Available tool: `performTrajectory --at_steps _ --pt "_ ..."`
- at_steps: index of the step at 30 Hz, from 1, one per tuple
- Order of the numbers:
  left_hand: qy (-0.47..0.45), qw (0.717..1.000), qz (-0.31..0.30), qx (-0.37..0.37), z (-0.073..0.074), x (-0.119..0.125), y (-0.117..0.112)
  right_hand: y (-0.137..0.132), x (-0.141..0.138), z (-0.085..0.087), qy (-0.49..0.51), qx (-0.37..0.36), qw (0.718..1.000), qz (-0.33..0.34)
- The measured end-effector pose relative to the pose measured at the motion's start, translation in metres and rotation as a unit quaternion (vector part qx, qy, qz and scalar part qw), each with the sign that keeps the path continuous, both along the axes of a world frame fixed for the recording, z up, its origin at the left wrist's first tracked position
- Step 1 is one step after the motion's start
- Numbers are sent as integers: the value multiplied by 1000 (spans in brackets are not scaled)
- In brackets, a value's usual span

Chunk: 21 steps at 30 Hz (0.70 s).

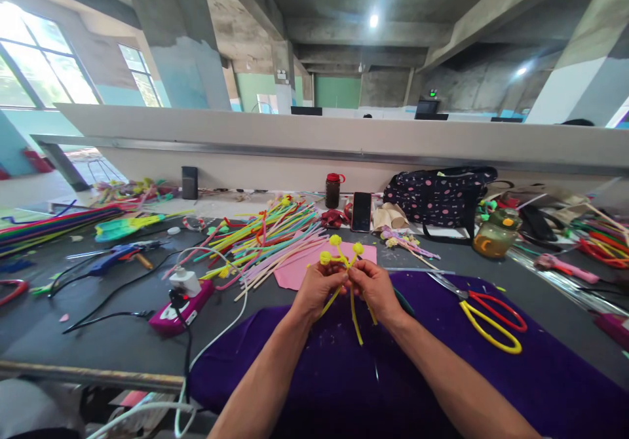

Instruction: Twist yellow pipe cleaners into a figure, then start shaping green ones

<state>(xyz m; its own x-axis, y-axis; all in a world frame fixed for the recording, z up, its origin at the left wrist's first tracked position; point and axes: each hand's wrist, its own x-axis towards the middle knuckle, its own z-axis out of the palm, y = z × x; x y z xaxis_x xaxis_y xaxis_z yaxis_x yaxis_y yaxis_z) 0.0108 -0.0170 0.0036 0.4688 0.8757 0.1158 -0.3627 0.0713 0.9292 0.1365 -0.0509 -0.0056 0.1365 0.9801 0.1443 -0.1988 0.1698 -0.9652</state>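
Note:
Both hands meet over a dark purple cloth, pinching several yellow pipe cleaners (pixel 356 324) where their stems come together. Yellow balls top the stems above my fingers, and the loose ends hang below. My left hand (pixel 318 286) is closed on the stems from the left. From the other side, my right hand (pixel 376 288) grips the same bunch with thumb and forefinger. Behind them lies a pink sheet (pixel 362 253). Scissors (pixel 484 314) with one red and one yellow handle rest on the purple cloth (pixel 432 301), to the right of my right hand.
A heap of coloured pipe cleaners (pixel 270 236) spreads behind my left hand. At left are a purple power strip (pixel 184 308) with cables and a blue glue gun (pixel 115 257). A phone (pixel 361 211), red-lidded bottle (pixel 333 193), patterned bag (pixel 437 196) and amber bottle (pixel 496 234) stand farther back.

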Motion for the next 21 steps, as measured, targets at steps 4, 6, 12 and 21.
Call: performTrajectory --at_steps 4,6,12,21 --pt "-1 1000 3 -12 1 0 0 0 -2 0 9 -6 1000 4" --pt "1 1000 7 -16 1 0 0 0 -3 0 10 -1 1000 -1" --pt "47 999 17 -7 3 2 -2 1 -3 -1 -23 8 1000 -17" --pt "128 989 70 26 3 3 -1 2 0 -5 -30 -15 999 -5"
